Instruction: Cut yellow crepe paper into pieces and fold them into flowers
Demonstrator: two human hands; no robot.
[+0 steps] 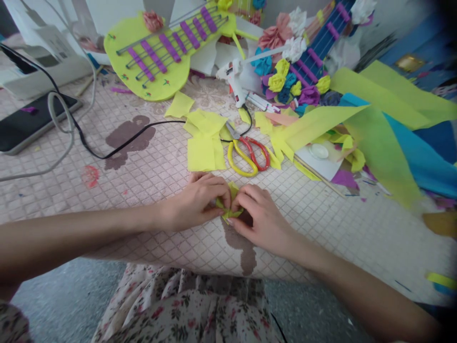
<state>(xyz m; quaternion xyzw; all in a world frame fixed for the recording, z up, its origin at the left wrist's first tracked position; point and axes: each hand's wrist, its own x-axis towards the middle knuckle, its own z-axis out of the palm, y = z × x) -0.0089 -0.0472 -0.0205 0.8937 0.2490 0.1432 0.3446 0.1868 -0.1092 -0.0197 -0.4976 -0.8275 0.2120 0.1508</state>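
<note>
Floral skirt (185,309) nearest, then table (150,252), over which left hand (200,200) and right hand (262,214) pinch small yellow paper (233,191) in their fingers from opposite sides, likely for control, with squares (206,155) and scissors (255,155) just beyond, probably for easy reach.

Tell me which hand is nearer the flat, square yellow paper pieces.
Left: the left hand is just below the paper pieces in view; the right hand is farther off, rightward.
</note>
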